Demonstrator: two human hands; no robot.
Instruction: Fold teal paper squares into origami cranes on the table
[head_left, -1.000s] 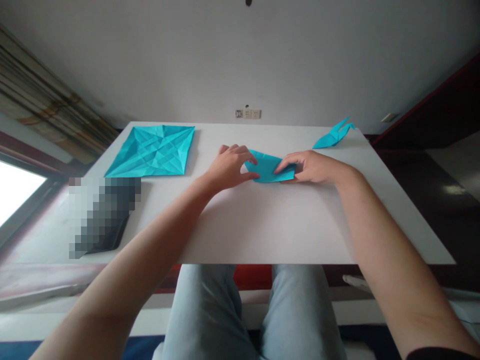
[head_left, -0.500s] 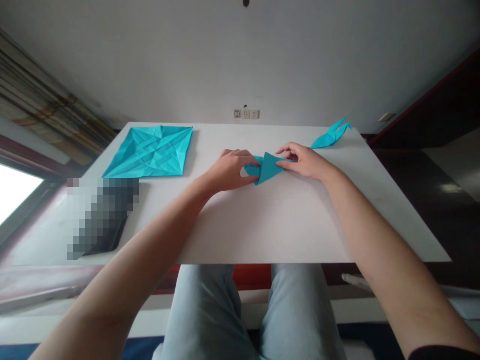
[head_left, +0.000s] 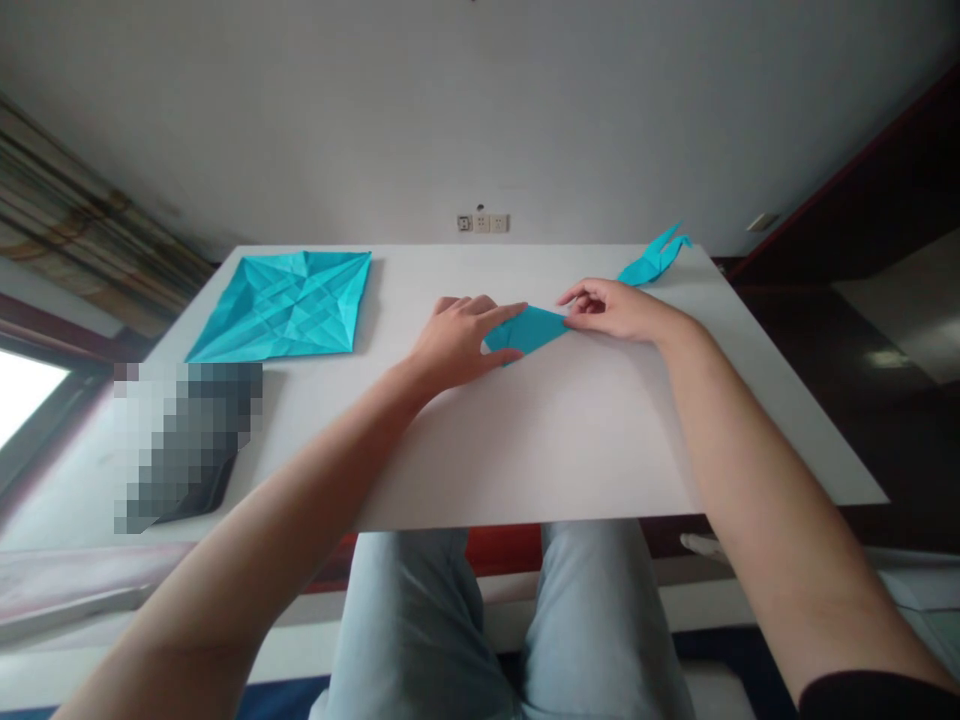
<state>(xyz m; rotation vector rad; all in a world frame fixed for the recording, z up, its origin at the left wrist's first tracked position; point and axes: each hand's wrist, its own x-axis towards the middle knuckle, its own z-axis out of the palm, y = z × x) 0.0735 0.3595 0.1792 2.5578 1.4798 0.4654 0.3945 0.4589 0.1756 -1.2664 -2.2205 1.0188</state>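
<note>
Pinching the blue paper's (head_left: 534, 328) pointed tip, the right hand (head_left: 568, 312) touches it.

No text, label, brand, number or sign can be read anywhere in view; whatever the blurred, blocked-out patch by the left edge of the surface (head_left: 600, 440) may bear is hidden.
</note>
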